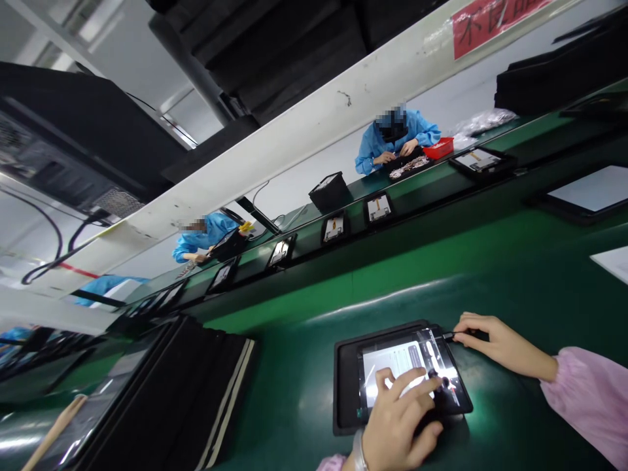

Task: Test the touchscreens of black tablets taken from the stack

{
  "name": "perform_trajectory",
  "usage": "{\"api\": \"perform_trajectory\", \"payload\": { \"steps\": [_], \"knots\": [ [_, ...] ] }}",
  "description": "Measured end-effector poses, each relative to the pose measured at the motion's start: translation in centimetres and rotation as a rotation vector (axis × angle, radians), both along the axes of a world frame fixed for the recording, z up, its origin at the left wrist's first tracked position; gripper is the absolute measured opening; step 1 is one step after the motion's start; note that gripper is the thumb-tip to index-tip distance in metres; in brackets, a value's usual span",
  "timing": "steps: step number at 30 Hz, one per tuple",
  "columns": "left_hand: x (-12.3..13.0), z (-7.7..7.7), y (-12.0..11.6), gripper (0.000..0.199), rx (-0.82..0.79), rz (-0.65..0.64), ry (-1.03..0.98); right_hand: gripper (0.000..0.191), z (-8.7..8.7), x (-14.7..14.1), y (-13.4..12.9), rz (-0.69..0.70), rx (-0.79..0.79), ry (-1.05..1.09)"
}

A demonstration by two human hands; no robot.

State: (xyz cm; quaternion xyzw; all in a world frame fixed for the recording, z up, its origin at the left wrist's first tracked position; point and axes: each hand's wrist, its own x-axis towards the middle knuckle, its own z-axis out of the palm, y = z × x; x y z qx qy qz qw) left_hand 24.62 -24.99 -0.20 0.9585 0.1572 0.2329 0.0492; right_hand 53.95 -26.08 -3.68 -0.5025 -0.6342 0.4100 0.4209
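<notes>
A tablet-like panel [409, 366] lies in a black tray [346, 386] at the near edge of the green belt [490, 275], just in front of the person. The left hand [400, 418] rests flat on the panel's near side, fingers spread and pressing its glossy face; it grips nothing. The right hand [495, 340], in a pink sleeve [589, 399], is closed around a thin dark tool [454, 335] whose tip meets the panel's far right corner.

The belt is smooth, dark green and slightly shiny, running from near left to far right across the room. A second, narrower green line [441, 180] runs beyond it, carrying a row of similar panels in black trays [379, 208], evenly spaced. Above that a long white beam [314, 124] slants through the view, with a red sign [490, 19] at its right end, and dark ducting overhead.

On the far side two co-workers in blue coats sit at the line: one [397, 137] at the right beside a red bin [439, 148], the other [203, 239] further left. A stack of black foam trays [186, 392] stands at the near left, well apart from the panel. A white sheet [596, 190] in a dark frame lies at the far right. Nothing stands between the hands and the panel.
</notes>
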Motion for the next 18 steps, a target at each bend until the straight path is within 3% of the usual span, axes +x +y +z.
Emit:
{"api": "perform_trajectory", "payload": {
  "steps": [6,10,18],
  "knots": [
    [0.2,-1.4,0.0,0.023,-0.014,-0.015,0.016,0.039,-0.1,-0.1,0.1,-0.003,0.039,-0.026],
    [0.4,-0.4,0.2,0.033,-0.020,0.089,-0.031,0.040,-0.7,0.1,0.2,0.009,0.102,-0.163],
    [1.1,1.8,1.9,0.092,-0.025,0.169,0.270,0.038,-1.3,0.4,0.3,0.052,0.165,-0.292]
  ]
}}
